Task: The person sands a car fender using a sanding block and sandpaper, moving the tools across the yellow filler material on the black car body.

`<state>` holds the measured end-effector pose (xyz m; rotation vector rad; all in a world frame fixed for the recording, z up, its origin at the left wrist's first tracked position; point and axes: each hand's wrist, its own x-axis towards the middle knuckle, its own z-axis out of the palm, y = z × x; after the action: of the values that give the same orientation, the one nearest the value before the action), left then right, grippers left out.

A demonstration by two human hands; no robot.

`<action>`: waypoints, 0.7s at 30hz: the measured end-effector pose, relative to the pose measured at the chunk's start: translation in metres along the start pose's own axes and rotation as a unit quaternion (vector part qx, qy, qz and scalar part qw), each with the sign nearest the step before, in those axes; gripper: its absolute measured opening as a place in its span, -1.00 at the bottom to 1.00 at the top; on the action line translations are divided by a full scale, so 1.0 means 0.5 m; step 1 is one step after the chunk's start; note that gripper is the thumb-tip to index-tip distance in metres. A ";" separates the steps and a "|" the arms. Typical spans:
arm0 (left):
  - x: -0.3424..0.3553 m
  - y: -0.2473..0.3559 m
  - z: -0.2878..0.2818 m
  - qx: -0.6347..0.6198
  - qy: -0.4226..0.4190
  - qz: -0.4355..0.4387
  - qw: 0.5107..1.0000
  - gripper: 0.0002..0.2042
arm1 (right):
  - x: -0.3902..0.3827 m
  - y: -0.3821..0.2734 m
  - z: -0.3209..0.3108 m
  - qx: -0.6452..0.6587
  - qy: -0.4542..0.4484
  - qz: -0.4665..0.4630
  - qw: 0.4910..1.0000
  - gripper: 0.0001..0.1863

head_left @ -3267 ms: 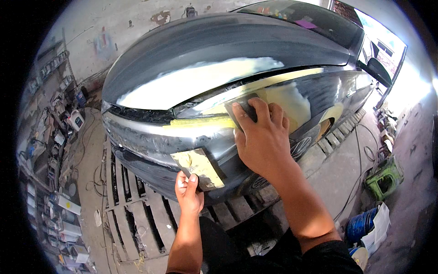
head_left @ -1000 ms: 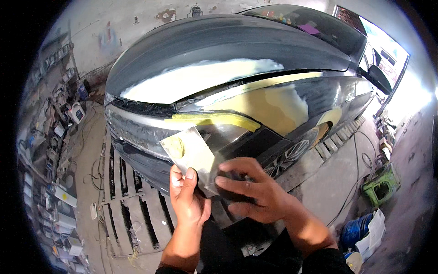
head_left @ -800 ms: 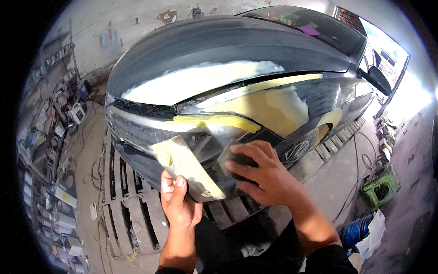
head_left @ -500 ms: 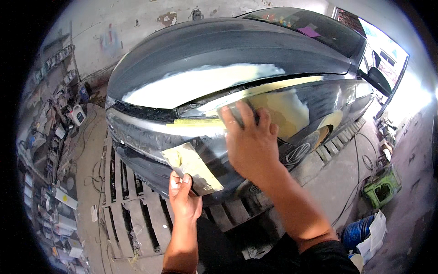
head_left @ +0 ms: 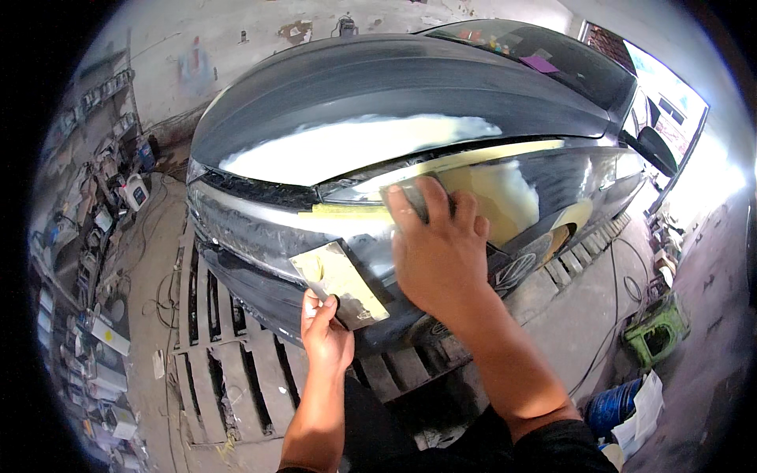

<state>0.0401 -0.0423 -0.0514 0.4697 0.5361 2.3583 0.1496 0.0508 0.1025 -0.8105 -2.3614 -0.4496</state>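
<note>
My left hand [head_left: 327, 339] grips a flat mixing board [head_left: 347, 285] by its lower left edge, thumb on top. Yellow body filler is smeared over the board. With bent fingers, my right hand [head_left: 441, 264] holds a dark, flat putty spreader [head_left: 413, 195] against the front fender near the hood gap. A pale yellow filler patch [head_left: 509, 201] covers the fender beside it, and a yellow strip [head_left: 347, 211] lies along the edge to its left. The dark grey car [head_left: 378, 83] also has a large filler patch [head_left: 355, 147] on its hood.
Wooden pallets [head_left: 240, 378] lie under and before the car. Cluttered shelves [head_left: 98, 229] line the left side, with a white jug [head_left: 136, 193] beside them. To the right are cables, a green plastic container [head_left: 656, 331] and a blue bucket [head_left: 611, 406]. A side mirror [head_left: 654, 150] juts out.
The view has shifted slightly, so the car sits a little lower and to the right. Both hands keep their holds, the spreader staying at nearly the same spot on the fender.
</note>
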 end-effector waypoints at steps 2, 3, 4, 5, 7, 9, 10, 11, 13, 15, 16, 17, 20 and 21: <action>0.005 -0.010 -0.007 -0.005 -0.003 0.004 1.000 -0.71 | 0.006 -0.019 0.011 -0.011 -0.002 -0.004 1.000 -0.43; 0.004 -0.011 -0.011 -0.007 -0.010 0.001 1.000 -0.72 | 0.005 -0.026 0.025 -0.016 -0.001 -0.008 1.000 -0.43; 0.004 -0.011 -0.011 -0.004 -0.008 0.002 1.000 -0.72 | 0.003 -0.029 0.032 -0.020 0.000 -0.012 1.000 -0.44; 0.000 -0.009 -0.010 0.000 -0.006 0.003 1.000 -0.72 | 0.001 -0.032 0.032 -0.015 -0.012 -0.010 1.000 -0.43; -0.002 -0.009 -0.012 0.003 -0.005 0.002 1.000 -0.71 | 0.001 -0.029 0.035 -0.011 -0.024 -0.007 1.000 -0.47; 0.002 -0.008 -0.012 0.003 -0.013 0.001 1.000 -0.70 | -0.002 -0.026 0.032 -0.007 -0.033 -0.008 0.999 -0.49; 0.000 -0.008 -0.012 0.004 -0.010 0.001 1.000 -0.70 | -0.005 -0.024 0.031 -0.005 -0.037 -0.011 0.999 -0.49; 0.000 -0.008 -0.012 0.006 -0.007 0.001 1.000 -0.70 | -0.007 -0.022 0.028 -0.003 -0.039 -0.014 0.999 -0.49; -0.001 -0.008 -0.011 0.009 -0.001 0.001 1.000 -0.71 | -0.011 -0.017 0.016 -0.017 -0.031 -0.014 0.999 -0.46; -0.001 -0.008 -0.011 0.013 0.010 0.001 1.000 -0.72 | -0.009 -0.014 0.008 -0.018 -0.016 -0.008 1.000 -0.45; 0.000 -0.004 -0.009 0.013 0.006 0.002 1.000 -0.73 | -0.004 -0.012 0.005 -0.014 -0.005 -0.002 1.000 -0.45; 0.000 -0.004 -0.006 0.011 0.002 0.000 1.000 -0.73 | 0.000 -0.008 0.003 -0.012 0.004 0.004 1.000 -0.45; 0.000 -0.009 -0.008 0.010 0.000 0.004 1.000 -0.74 | 0.017 -0.015 0.001 -0.009 -0.019 -0.014 1.000 -0.46; 0.001 -0.011 -0.008 0.011 0.001 0.007 1.000 -0.75 | 0.015 -0.020 0.004 -0.013 -0.026 -0.018 0.999 -0.47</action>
<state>0.0409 -0.0392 -0.0577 0.4822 0.5626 2.3679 0.1376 0.0477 0.1046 -0.8011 -2.4252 -0.4796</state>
